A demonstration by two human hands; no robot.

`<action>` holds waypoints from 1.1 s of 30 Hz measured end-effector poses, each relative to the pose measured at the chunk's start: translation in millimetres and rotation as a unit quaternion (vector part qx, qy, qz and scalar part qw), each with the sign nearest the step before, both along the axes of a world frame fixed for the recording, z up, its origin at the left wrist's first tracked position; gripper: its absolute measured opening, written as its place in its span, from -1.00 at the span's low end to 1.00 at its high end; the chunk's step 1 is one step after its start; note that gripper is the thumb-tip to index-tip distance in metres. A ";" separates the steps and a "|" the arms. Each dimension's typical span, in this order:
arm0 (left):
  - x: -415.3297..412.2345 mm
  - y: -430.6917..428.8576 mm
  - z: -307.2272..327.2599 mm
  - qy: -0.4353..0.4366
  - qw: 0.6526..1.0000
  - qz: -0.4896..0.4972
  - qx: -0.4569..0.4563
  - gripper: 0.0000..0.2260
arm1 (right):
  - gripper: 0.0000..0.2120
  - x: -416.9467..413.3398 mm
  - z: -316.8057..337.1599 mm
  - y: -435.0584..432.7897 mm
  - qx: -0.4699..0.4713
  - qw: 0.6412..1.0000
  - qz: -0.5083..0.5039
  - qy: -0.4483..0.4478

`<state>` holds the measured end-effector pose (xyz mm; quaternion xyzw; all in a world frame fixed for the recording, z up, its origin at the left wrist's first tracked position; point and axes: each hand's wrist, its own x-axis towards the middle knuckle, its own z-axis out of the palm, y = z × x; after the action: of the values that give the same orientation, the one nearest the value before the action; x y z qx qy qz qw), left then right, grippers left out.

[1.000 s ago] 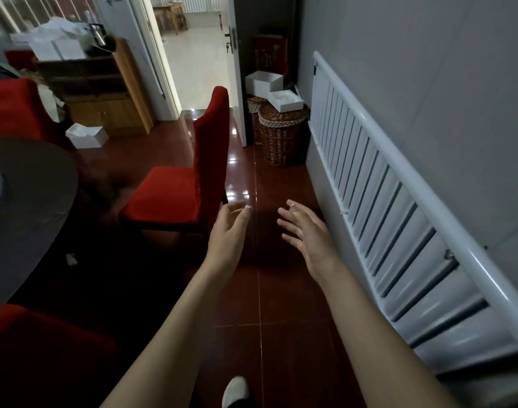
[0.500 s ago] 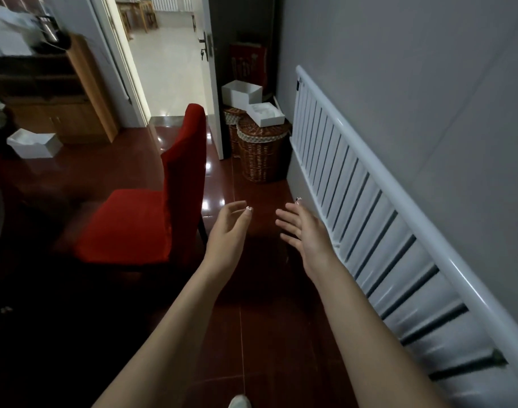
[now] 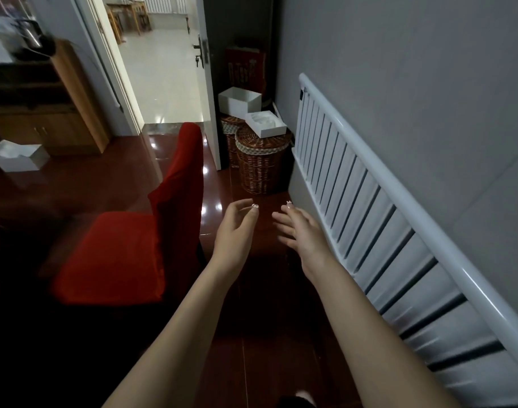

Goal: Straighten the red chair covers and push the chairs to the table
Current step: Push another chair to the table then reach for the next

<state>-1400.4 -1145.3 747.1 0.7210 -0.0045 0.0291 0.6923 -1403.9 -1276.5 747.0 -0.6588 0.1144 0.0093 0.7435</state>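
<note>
Red-covered chair (image 3: 151, 231): I log it left of the white radiator (image 3: 369, 219), back toward it. Left hand (image 3: 232, 234), right hand (image 3: 303, 231): between chair and radiator, fingers relaxed, holding nothing.

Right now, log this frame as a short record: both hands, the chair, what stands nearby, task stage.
red chair: covered, untouched, seat facing left
left hand: open, holding nothing, just right of the chair back
right hand: open, holding nothing, fingers spread
nearby: wicker baskets with white boxes on top; radiator on right wall
stage: chair not yet handled
</note>
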 end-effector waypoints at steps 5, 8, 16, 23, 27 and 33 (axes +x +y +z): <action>52.9 -17.9 0.2 0.001 1.000 0.012 0.007 -0.86 | -0.78 58.1 -8.7 -19.4 0.001 1.000 0.009 0.009; 87.7 -30.9 0.3 0.003 0.999 0.043 0.003 -0.81 | -0.82 101.0 -8.6 -32.0 0.000 0.999 0.032 0.004; 184.0 -76.6 7.6 0.007 0.994 0.102 0.021 -0.82 | -0.93 214.3 3.0 -77.3 -0.016 0.995 0.093 -0.013; 229.3 -98.7 4.1 0.012 0.987 0.161 0.022 -0.78 | -0.95 278.6 -9.4 -89.5 0.000 0.989 0.146 0.006; 253.9 -96.3 4.4 0.012 0.981 0.188 0.038 -0.80 | -0.95 307.3 -12.1 -86.6 0.001 0.986 0.168 -0.003; 298.3 -88.7 -6.5 0.018 0.977 0.209 0.042 -0.79 | -0.96 354.7 -18.9 -82.7 -0.002 0.980 0.200 0.003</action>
<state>-1102.0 -1234.0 740.7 0.7350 0.1575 0.1602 0.6398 -1049.2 -1359.2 728.1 -0.6698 -0.0174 0.1595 0.7250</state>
